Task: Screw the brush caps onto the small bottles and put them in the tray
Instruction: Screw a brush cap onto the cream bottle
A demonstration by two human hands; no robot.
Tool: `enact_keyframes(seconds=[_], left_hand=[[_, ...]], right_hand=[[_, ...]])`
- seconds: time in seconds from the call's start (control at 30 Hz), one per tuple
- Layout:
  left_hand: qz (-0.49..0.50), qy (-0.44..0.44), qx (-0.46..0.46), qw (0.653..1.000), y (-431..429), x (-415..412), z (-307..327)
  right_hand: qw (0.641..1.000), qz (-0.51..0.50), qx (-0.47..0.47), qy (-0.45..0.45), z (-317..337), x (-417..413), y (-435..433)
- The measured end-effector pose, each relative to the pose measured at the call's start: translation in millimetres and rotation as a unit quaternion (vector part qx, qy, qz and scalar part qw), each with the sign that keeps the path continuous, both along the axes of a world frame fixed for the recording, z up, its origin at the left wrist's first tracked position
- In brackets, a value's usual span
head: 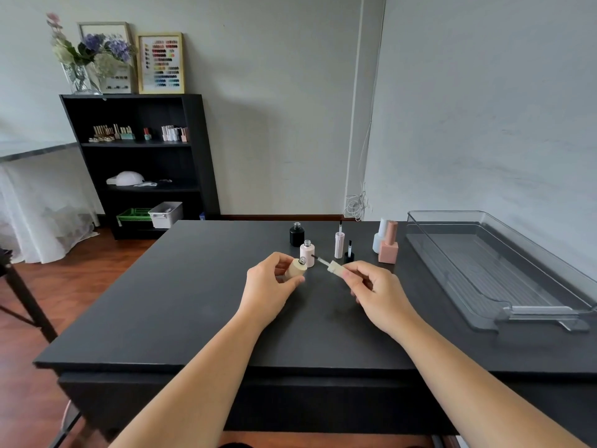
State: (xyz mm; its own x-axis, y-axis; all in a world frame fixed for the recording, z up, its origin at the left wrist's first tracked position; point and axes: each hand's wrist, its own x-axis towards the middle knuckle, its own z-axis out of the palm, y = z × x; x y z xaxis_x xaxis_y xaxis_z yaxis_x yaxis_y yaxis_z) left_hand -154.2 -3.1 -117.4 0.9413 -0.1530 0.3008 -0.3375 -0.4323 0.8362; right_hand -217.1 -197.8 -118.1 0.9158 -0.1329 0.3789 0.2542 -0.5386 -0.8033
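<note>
Gripping on both sides: the left hand [271,286] has fingers and thumb curled round the cream bottle [296,269], and the right hand [378,292] pinches the cream brush cap [336,268] by its outer end; neither grip is free. Widening out, the black bench [193,302] carries everything; the clear tray [491,270] lies at its right end, well apart from both hands, with nothing in it that I can see; a pale capped bottle [380,236] and a pink square one [388,248] stand between the work and the tray; an open pink bottle [307,252] and an open black bottle [297,235] wait behind the hands. Now the bit that matters: the cream bottle is held tilted, its open neck [302,260] aimed up and toward the right hand; the cap's long axis runs from the right grip up and to the left, brush leading; the brush tip [314,256] sits just right of the neck, not yet in the mouth. My read: the right hand is the one to travel, lining stem with neck before any twisting.
</note>
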Motion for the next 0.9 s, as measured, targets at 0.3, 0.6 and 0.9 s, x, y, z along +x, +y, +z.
enact_keyframes(seconds=[0.3, 0.6, 0.9], left_hand=[[-0.019, -0.012, 0.006, 1.000, 0.5, -0.8, -0.8], [-0.027, -0.014, 0.007, 1.000, 1.5, -0.3, 0.0], [-0.037, -0.042, 0.036, 0.998, -0.5, 1.4, -1.3]], right_hand=[[0.997, -0.006, 0.068, -0.043, -1.3, -1.5, -3.1], [0.997, -0.017, 0.067, -0.041, -2.8, 0.4, -1.5], [0.998, -0.015, 0.021, -0.055, -2.7, -0.2, -0.3]])
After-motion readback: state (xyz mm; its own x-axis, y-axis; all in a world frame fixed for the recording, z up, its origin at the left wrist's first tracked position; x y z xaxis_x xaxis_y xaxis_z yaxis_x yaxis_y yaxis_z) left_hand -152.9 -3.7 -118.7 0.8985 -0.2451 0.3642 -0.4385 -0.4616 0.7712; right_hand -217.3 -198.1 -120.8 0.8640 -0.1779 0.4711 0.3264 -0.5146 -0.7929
